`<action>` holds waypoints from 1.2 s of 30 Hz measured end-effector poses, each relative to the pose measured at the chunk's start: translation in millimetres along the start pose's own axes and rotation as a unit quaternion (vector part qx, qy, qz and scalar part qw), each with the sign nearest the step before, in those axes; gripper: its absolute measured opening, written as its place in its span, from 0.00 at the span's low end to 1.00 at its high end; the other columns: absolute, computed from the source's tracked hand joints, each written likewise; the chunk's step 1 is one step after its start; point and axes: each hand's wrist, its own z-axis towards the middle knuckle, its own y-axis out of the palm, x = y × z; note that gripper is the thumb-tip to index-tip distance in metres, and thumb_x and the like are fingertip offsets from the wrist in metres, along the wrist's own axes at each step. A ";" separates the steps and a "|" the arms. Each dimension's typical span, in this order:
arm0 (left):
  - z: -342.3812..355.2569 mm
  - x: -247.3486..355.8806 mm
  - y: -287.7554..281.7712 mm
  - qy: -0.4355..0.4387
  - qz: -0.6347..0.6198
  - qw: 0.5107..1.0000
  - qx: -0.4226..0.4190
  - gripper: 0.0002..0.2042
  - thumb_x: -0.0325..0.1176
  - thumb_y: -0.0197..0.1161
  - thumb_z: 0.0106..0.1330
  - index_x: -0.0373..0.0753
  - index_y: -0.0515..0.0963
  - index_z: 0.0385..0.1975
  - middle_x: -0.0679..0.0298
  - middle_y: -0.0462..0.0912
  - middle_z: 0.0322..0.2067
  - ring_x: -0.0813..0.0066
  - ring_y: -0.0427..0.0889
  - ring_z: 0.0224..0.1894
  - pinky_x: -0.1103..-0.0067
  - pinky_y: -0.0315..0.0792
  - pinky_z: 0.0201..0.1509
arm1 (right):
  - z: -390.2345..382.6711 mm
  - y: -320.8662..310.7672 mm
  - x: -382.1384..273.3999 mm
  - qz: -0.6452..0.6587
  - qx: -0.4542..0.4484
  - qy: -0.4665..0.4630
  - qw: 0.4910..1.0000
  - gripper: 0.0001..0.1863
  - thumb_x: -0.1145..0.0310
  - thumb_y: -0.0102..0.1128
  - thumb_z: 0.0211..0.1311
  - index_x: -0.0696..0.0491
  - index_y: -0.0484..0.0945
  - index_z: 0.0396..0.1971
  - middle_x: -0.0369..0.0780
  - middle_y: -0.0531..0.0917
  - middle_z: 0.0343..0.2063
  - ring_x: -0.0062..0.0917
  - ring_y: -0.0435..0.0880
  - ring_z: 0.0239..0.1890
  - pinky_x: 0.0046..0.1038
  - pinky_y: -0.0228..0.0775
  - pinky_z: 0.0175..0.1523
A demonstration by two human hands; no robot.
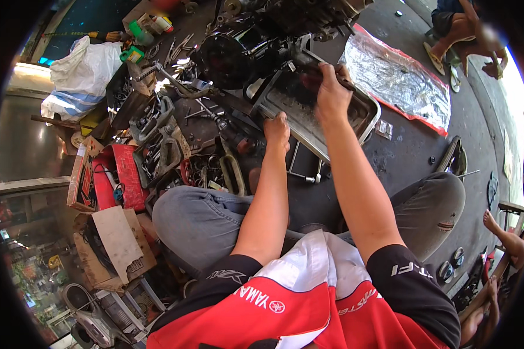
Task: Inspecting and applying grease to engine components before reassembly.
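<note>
Right now the metal tray (364, 116) sits on the dark floor ahead of the person's knees, tilted in the frame, its near left corner by the left hand and its far end under the right hand. Tray is shallow, grey and grimy inside, with a raised rim all round.

Right hand (332, 93) is over the tray's far end, fingers curled shut round a dark part or tool (308, 61) that runs up toward the black engine block (239, 52); what exactly it is, cannot tell. Left hand (278, 131) is a closed fist at the tray's near left rim, touching or just beside it; whether it pinches anything is hidden by the knuckles.

Edges: tray's left rim butts up against the engine block and a long ratchet-like handle (183, 87). Right rim is clear of things, with bare dark floor between it and the crinkled silver sheet with a red border (402, 78). A small metal rod (305, 176) lies just below the tray's near edge.

Open room: mostly right of the tray and between the jeans-clad knees. Left side is crowded, with a heap of wrenches and loose tools (163, 139), a red box (119, 177), torn cardboard (119, 238), and a white plastic bag (81, 72) further back.

Other people's feet in sandals (442, 55) show top right, well apart; another bare foot (495, 224) at the right edge.
</note>
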 end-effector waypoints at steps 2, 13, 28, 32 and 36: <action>22.3 -12.7 6.4 0.101 0.061 0.993 -0.006 0.09 0.33 0.60 0.66 0.35 0.82 0.37 0.44 0.86 0.36 0.43 0.86 0.39 0.59 0.78 0.42 | -12.7 9.8 -14.8 -0.178 0.059 0.015 0.982 0.09 0.71 0.66 0.70 0.56 0.75 0.33 0.36 0.79 0.25 0.23 0.87 0.27 0.22 0.77 0.27; -0.4 10.4 -3.5 0.268 0.322 0.908 -0.005 0.09 0.31 0.52 0.67 0.37 0.80 0.36 0.41 0.85 0.36 0.40 0.86 0.39 0.57 0.79 0.46 | -1.9 107.9 -66.9 -0.469 -0.056 -0.313 0.824 0.13 0.66 0.71 0.60 0.56 0.75 0.26 0.48 0.83 0.19 0.43 0.86 0.22 0.34 0.77 0.31; -19.5 42.3 0.0 -0.019 -0.009 0.998 -0.053 0.06 0.32 0.59 0.69 0.38 0.78 0.34 0.53 0.85 0.33 0.54 0.86 0.39 0.71 0.78 0.45 | 45.7 173.4 -65.0 -0.595 -0.259 -0.243 0.721 0.18 0.62 0.71 0.55 0.58 0.87 0.42 0.56 0.88 0.36 0.46 0.90 0.45 0.42 0.81 0.54; -17.0 40.8 -1.3 -0.007 0.023 0.998 -0.054 0.09 0.33 0.57 0.69 0.32 0.78 0.35 0.46 0.83 0.33 0.50 0.86 0.44 0.67 0.79 0.48 | 15.1 116.9 -45.0 -0.426 -0.214 -0.363 0.800 0.10 0.66 0.73 0.67 0.56 0.82 0.33 0.34 0.86 0.23 0.11 0.81 0.25 0.20 0.73 0.28; -14.2 36.5 3.5 -0.004 0.043 0.998 -0.052 0.11 0.33 0.56 0.69 0.29 0.78 0.35 0.42 0.83 0.34 0.45 0.85 0.45 0.65 0.79 0.48 | -20.4 43.1 -47.4 -0.411 -0.110 -0.201 0.882 0.12 0.66 0.72 0.68 0.57 0.81 0.30 0.35 0.85 0.22 0.14 0.81 0.20 0.21 0.72 0.27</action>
